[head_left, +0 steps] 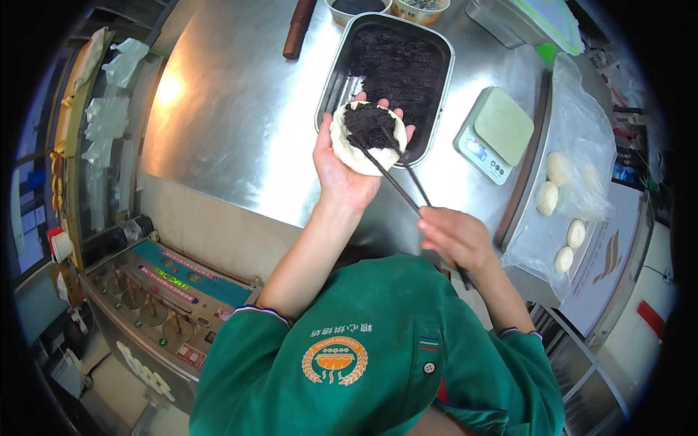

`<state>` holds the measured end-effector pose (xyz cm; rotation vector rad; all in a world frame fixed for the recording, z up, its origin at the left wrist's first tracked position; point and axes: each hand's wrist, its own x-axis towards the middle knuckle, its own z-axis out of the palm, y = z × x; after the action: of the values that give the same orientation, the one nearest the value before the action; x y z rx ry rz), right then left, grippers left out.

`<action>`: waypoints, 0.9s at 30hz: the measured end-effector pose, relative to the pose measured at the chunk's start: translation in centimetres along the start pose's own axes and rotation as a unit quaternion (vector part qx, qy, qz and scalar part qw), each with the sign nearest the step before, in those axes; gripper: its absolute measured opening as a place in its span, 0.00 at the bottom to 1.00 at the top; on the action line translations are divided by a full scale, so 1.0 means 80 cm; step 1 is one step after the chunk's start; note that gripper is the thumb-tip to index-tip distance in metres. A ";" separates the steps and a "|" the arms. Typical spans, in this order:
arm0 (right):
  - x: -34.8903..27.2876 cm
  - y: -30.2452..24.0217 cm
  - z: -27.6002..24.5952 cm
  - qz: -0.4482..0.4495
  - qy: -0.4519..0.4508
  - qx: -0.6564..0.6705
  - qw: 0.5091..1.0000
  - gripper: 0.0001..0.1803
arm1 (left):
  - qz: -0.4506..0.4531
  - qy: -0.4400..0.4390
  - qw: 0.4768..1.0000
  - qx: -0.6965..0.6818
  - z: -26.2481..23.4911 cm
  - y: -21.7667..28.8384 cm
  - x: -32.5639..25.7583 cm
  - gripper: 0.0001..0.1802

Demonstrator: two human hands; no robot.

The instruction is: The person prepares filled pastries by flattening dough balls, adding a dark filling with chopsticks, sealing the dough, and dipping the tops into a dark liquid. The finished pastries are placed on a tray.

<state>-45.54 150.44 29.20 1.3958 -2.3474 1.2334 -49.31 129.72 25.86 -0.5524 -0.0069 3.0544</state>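
Note:
On the palm of my left hand (347, 187) rests a round, pale dough wrapper (374, 168), its fingers curled up around the far edge. A mound of dark, nearly black filling (369, 125) lies in the middle of the dough. My right hand (458, 236) grips a pair of dark chopsticks (396, 184), whose tips reach to the filling and the dough's near rim. Just beyond the left hand stands a rectangular metal tray (446, 69) with more of the same dark paste spread over its bottom; bare metal shows at its left side.
A kitchen scale (497, 134) stands right of the tray. Farther right, a tray lined with clear plastic (529, 236) holds several dough balls (547, 198). A brown rolling pin (297, 35) and two bowls (358, 6) are at the back. A machine with knobs (171, 305) stands lower left.

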 end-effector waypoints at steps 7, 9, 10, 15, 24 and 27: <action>-0.034 -0.023 -0.037 0.156 0.297 0.288 0.897 0.25 | -0.022 -0.046 0.999 0.015 0.004 -0.012 0.002 0.33; -0.030 -0.005 -0.023 0.275 0.395 0.421 0.769 0.23 | -0.074 -0.070 0.995 -0.008 0.005 -0.030 0.000 0.33; -0.029 0.003 -0.018 0.329 0.387 0.460 0.728 0.23 | -0.088 -0.083 0.993 -0.008 0.005 -0.041 0.000 0.32; -0.085 0.012 -0.034 0.378 0.413 0.521 0.645 0.23 | -0.104 -0.104 0.989 0.003 0.008 -0.061 0.007 0.30; -0.085 0.063 -0.069 0.414 0.371 0.534 0.637 0.23 | -0.185 -0.088 0.977 0.050 0.023 -0.160 0.049 0.34; -0.051 0.060 -0.075 0.384 0.394 0.522 0.651 0.29 | -0.177 -0.136 0.950 0.217 0.027 -0.211 0.086 0.36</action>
<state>-48.64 158.49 28.37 -0.3931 -1.4379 2.8676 -55.86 146.87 25.67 -0.0854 0.4878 2.6300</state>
